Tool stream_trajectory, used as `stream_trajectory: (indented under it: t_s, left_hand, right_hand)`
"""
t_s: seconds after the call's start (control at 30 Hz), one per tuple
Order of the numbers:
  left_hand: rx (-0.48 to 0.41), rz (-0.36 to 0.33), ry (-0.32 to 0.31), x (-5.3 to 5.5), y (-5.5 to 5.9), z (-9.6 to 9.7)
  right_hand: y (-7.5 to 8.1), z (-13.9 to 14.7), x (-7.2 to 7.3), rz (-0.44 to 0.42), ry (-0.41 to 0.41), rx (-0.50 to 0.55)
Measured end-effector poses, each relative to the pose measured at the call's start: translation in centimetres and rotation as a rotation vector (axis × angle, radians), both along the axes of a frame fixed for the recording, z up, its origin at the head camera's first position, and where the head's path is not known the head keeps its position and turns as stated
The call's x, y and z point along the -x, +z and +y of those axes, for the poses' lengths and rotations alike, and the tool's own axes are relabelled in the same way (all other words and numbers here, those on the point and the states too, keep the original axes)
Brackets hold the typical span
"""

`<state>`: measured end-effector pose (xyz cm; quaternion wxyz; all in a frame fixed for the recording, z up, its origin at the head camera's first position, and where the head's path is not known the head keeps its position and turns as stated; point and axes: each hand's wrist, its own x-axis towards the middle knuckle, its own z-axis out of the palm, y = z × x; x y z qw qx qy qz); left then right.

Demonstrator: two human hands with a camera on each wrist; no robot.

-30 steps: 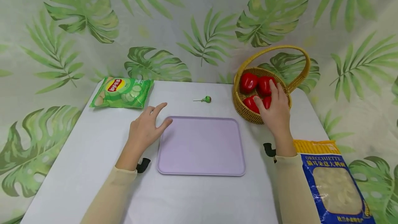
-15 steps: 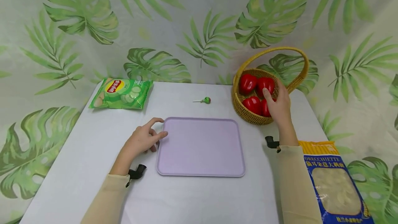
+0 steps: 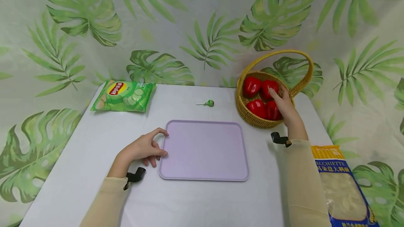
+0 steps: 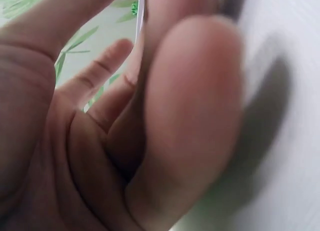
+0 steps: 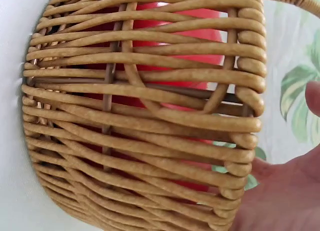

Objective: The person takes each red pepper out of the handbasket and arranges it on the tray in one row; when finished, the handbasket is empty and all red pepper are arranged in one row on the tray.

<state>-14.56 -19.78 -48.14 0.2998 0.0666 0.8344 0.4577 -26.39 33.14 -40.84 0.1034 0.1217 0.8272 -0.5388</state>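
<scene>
- Left hand point(image 3: 143, 148): rests on the table point(image 3: 94, 143) at the left edge of the tray point(image 3: 204, 150). The fingers are curled; the forefinger arches over the tray's far-left corner and the thumb tip touches the rim lower down. The head view shows contact with the rim, not a clear clasp round it. The left wrist view shows only curled fingers point(image 4: 190, 121) close to the lens, with a sliver of the tray edge between them.
- Right hand point(image 3: 285, 106): reaches into the basket point(image 3: 252, 120) from its right side. The fingers lie over the right rim and bend down onto the peppers point(image 3: 257, 107); the fingertips touch the far-right pepper. Whether the hand grips a pepper cannot be told; the near-right pepper is partly hidden behind it. The right wrist view shows the palm point(image 5: 280, 201) just beside the basket's woven wall point(image 5: 140, 121), red showing through the weave.
- Basket: stands at the far-right of the table, handle upright, four red peppers inside.
- Tray: lilac, flat, at the table's centre between the two hands.
- Lollipop point(image 3: 208, 103): lies beyond the tray, apart from it.
- Crisp bag point(image 3: 123, 96): green, at the far-left corner.
- Pasta bag point(image 3: 342, 192): blue, at the near-right edge beside the right sleeve.
</scene>
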Motion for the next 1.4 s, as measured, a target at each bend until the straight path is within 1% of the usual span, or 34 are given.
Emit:
stream_trajectory:
  t_s: [0.1,0.2,0.4,0.5,0.67,1.1,1.23,1.33,1.37,1.4]
  left_hand:
    - [-0.006,-0.032,-0.017,0.0,0.0,-0.2]
    - [-0.016,-0.035,-0.041,0.1,0.0,-0.4]
    - [-0.048,-0.052,-0.056,0.2,-0.1,-0.7]
    - [-0.065,-0.058,-0.063,0.3,-0.2,-0.8]
    - [-0.08,-0.069,-0.069,0.3,-0.4,-0.9]
    - [-0.101,-0.085,-0.068,0.2,-0.7,-0.9]
    - [-0.098,-0.087,-0.067,0.1,-0.7,-0.9]
    - [-0.098,-0.087,-0.068,0.1,-0.7,-0.9]
    - [-0.098,-0.088,-0.067,0.1,-0.7,-0.9]
    - [-0.098,-0.088,-0.067,0.1,-0.7,-0.9]
  right_hand:
    - [0.2,0.0,0.0,-0.03,0.004,0.043]
    - [0.3,0.0,0.0,-0.042,0.025,0.06]
    - [0.1,0.2,0.1,-0.028,0.123,-0.011]
    - [-0.2,0.4,0.2,-0.017,0.155,-0.041]
    - [-0.4,0.7,0.3,-0.025,0.169,-0.068]
    - [-0.9,0.9,0.3,-0.012,0.198,-0.051]
    - [-1.0,0.9,0.2,0.002,0.206,-0.063]
    - [-1.0,1.0,0.2,0.006,0.205,-0.07]
    - [-0.7,0.8,0.0,0.0,0.203,-0.065]
    - [-0.7,0.8,0.0,-0.001,0.203,-0.065]
